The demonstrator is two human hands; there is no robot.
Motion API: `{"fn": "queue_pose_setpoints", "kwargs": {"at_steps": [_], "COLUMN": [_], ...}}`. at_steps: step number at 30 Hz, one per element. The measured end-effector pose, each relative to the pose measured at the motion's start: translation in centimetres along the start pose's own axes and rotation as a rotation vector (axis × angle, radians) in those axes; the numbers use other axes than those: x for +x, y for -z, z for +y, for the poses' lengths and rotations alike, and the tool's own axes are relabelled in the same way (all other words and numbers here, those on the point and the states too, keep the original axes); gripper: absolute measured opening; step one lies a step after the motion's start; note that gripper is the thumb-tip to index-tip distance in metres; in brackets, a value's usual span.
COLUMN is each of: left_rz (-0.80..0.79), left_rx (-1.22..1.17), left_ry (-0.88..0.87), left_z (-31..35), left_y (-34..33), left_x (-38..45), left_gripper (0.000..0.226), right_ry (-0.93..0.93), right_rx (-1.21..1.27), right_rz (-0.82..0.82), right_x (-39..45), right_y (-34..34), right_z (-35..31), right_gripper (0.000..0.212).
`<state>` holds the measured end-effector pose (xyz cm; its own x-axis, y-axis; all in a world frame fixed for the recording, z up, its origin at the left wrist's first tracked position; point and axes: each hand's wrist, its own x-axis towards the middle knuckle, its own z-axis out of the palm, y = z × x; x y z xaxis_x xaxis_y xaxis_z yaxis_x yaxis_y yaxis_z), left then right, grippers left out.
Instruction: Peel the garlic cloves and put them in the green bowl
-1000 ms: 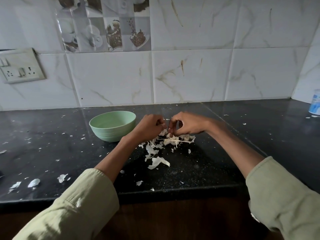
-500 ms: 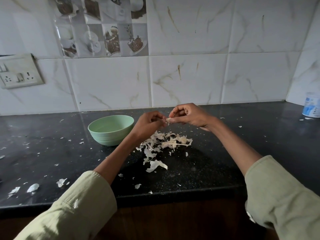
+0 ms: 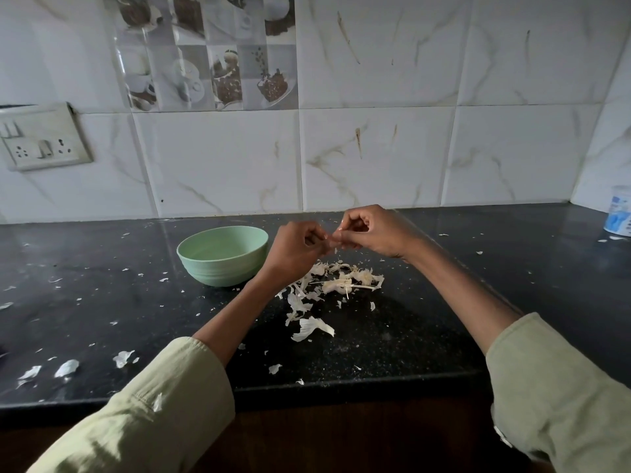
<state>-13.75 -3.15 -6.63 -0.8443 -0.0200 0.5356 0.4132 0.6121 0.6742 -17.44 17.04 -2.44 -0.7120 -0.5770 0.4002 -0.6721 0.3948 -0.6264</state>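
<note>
Since 1 s ago both hands have come up off the peel pile and now hover above it, meeting at centre frame. Left hand has fingers curled, pinching at a small pale piece; right hand also curled, thumb + forefinger pinching the same bit, a garlic clove by the look of it, though it's too small and covered to be sure. Probably means a fresh clove is picked up and peeling is under way, w/ skin to come off before any drop into the bowl.

Near edge, approx 6 o'clock: dark speckled counter w/ stray skin flakes, a few bigger ones at 8 o'clock by the left sleeve. Mid: the pile of papery skins just below the hands. Green bowl sits at approx 9 o'clock of the hands, just beside the left wrist, upright; inside looks bare from this angle, can't tell for certain.

Far: white marble-look tile wall, a printed coffee tile panel at 11 o'clock, switch/socket plate at 9-10 o'clock, a white-blue container at 3 o'clock in the corner.
</note>
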Motion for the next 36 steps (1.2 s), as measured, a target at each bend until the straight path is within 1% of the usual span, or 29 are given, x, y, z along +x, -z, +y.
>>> {"fn": "queue_pose_setpoints", "kwargs": {"at_steps": [3, 5, 7, 8, 9, 12, 13, 14, 16, 17, 18, 19, 22, 23, 24, 25, 27, 28, 29, 30, 31, 32, 33, 36], "left_rz": [0.001, 0.010, 0.018, 0.016, 0.014, -0.005, -0.010, -0.013, -0.019, -0.023, -0.030, -0.036, -0.036, -0.034, -0.032, -0.030, -0.027, -0.025, -0.023, -0.023, -0.028, -0.035, -0.040, -0.046], "left_rx": [0.098, 0.144, 0.180, 0.192, 0.203, 0.226, 0.233, 0.243, 0.261, 0.262, 0.258, 0.255, 0.263, 0.262, 0.262, 0.264, 0.263, 0.262, 0.265, 0.269, 0.275, 0.280, 0.281, 0.280], "left_ry": [-0.023, -0.020, -0.007, -0.004, -0.003, -0.011, -0.020, -0.029, -0.040, -0.045, -0.047, -0.051, -0.061, -0.062, -0.065, -0.068, -0.066, -0.064, -0.063, -0.061, -0.062, -0.066, -0.069, -0.063], "left_z": [-0.5, -0.8, -1.0, -1.0, -1.1, -1.2, -1.3, -1.2, -1.1, -1.0, -1.0, -1.0, -1.0, -1.0, -1.0, -1.0, -1.1, -1.1, -1.1, -1.0, -0.9, -0.8, -0.7, -0.5], "left_y": [-0.2, 0.0, 0.2, 0.2, 0.2, 0.1, 0.0, 0.0, -0.1, -0.1, -0.1, -0.1, 0.0, 0.0, 0.0, 0.1, 0.1, 0.1, 0.1, 0.1, 0.0, 0.0, -0.1, 0.0], "left_x": [0.2, 0.3, 0.3, 0.3, 0.4, 0.4, 0.5, 0.5, 0.5, 0.6, 0.6, 0.6, 0.5, 0.5, 0.5, 0.5, 0.6, 0.6, 0.6, 0.5, 0.4, 0.4, 0.3, 0.1], "left_gripper": [0.005, 0.004, 0.005, 0.005, 0.005, 0.006, 0.007, 0.007, 0.007, 0.008, 0.009, 0.010, 0.009, 0.008, 0.008, 0.007, 0.007, 0.008, 0.008, 0.008, 0.008, 0.008, 0.008, 0.008], "right_ry": [-0.018, -0.065, -0.092, -0.082, -0.043, 0.167, 0.186, 0.147, -0.066, -0.148, -0.182, -0.180, -0.114, -0.067, -0.006, 0.067, 0.208, 0.240, 0.207, 0.107, -0.037, -0.145, -0.194, -0.190], "right_rx": [-0.255, -0.376, -0.440, -0.436, -0.424, -0.429, -0.425, -0.418, -0.493, -0.530, -0.540, -0.524, -0.491, -0.506, -0.524, -0.539, -0.510, -0.475, -0.465, -0.489, -0.545, -0.589, -0.608, -0.503], "right_rz": [0.015, 0.013, 0.036, 0.075, 0.150, 0.484, 0.500, 0.410, 0.019, -0.116, -0.154, -0.137, -0.050, 0.006, 0.099, 0.228, 0.510, 0.567, 0.512, 0.346, 0.123, -0.029, -0.074, -0.018], "right_x": [0.1, 0.1, 0.2, 0.3, 0.6, 1.2, 1.4, 1.4, 1.1, 1.1, 1.1, 1.2, 0.8, 0.8, 0.9, 0.9, 1.2, 1.2, 1.3, 1.2, 1.1, 1.2, 1.3, 1.4], "right_y": [0.3, 0.3, 0.1, 0.1, 0.1, 0.1, 0.1, -0.1, -1.4, -1.8, -1.9, -1.8, -1.9, -2.0, -2.0, -2.0, -1.6, -1.3, -1.3, -1.7, -2.3, -2.5, -2.5, -1.9], "right_z": [0.6, 1.7, 2.4, 2.4, 2.2, 1.2, 1.3, 1.5, 2.0, 2.5, 2.9, 3.2, 3.5, 3.5, 3.2, 2.7, 1.5, 1.3, 1.7, 2.1, 2.8, 3.6, 4.2, 4.5], "right_gripper": [0.028, 0.025, 0.020, 0.017, 0.016, 0.019, 0.019, 0.018, 0.026, 0.030, 0.032, 0.032, 0.025, 0.022, 0.018, 0.015, 0.015, 0.018, 0.022, 0.027, 0.031, 0.033, 0.033, 0.030]}}
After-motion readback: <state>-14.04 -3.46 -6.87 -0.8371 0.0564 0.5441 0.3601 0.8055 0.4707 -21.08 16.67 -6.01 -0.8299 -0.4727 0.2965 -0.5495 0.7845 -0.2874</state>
